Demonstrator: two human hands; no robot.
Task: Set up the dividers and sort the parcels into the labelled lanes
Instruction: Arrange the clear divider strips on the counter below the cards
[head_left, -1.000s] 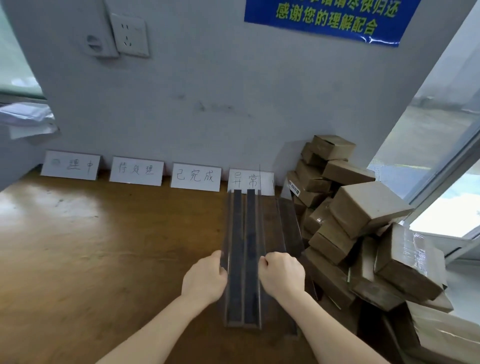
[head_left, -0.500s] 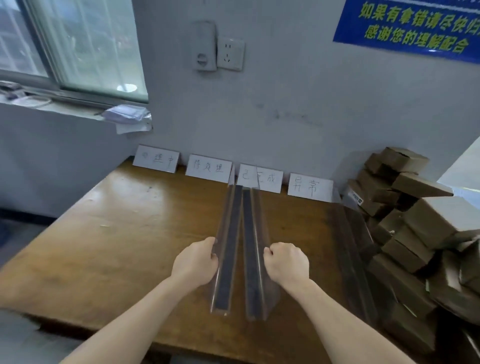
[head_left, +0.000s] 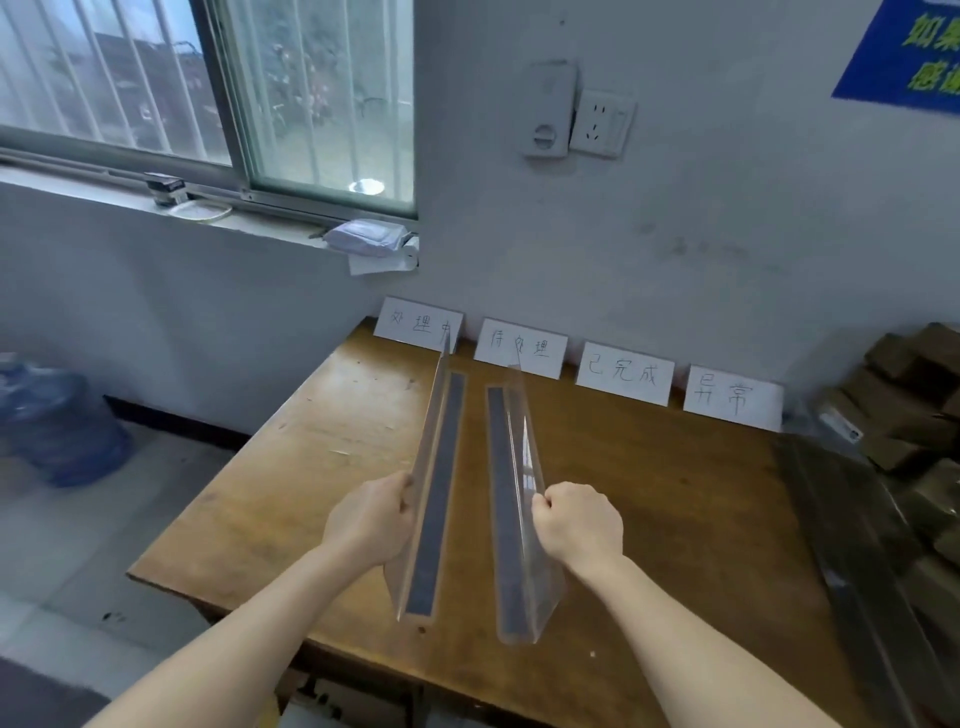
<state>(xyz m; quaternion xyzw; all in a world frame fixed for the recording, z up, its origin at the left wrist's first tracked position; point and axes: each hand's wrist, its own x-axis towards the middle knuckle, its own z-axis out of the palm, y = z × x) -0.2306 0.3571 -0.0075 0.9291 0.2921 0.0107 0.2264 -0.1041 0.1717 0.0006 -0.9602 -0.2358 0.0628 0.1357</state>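
Observation:
Two long clear acrylic dividers with dark strips along their bases are over the wooden table (head_left: 675, 519). My left hand (head_left: 371, 522) grips the upright wall of the left divider (head_left: 436, 488). My right hand (head_left: 579, 522) grips the wall of the right divider (head_left: 506, 499). The two run side by side toward the wall, a small gap between them. Several white handwritten label cards lean against the wall: the first (head_left: 418, 325), the second (head_left: 519, 348), the third (head_left: 623, 371) and the fourth (head_left: 732, 397). Brown parcels (head_left: 904, 395) are piled at the right.
More clear dividers (head_left: 852, 530) lie along the table's right side beside the parcels. The table's left edge drops to the floor, where a blue water jug (head_left: 57, 421) lies. A window sill with small items runs at the left; a wall socket (head_left: 602, 124) is above the cards.
Both hands carried the two dividers left, from in front of the fourth card toward the first two cards, and spread them apart. The view swung left, showing the window.

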